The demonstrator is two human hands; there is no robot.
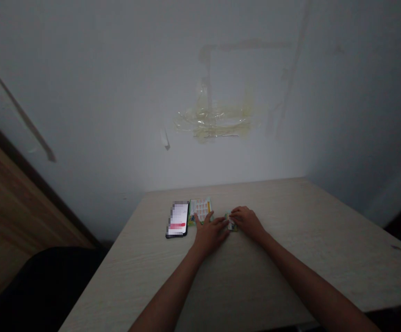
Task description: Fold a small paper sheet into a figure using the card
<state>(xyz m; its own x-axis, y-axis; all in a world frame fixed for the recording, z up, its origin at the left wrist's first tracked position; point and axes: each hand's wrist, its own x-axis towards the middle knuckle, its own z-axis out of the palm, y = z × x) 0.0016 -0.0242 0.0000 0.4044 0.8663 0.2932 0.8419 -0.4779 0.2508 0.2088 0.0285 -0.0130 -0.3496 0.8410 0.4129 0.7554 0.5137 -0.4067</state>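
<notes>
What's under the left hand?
The left hand overlaps the lower part of the printed sheet, which shows between thumb and index finger. Whatever lies beneath the palm is covered, so I can't tell.

A plain indoor room, shown by a pale table against a tape-marked wall.

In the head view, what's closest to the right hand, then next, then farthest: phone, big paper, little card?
1. Little card: just left of the right hand.
2. Big paper: farther left.
3. Phone: farthest left, beside the paper.
</notes>
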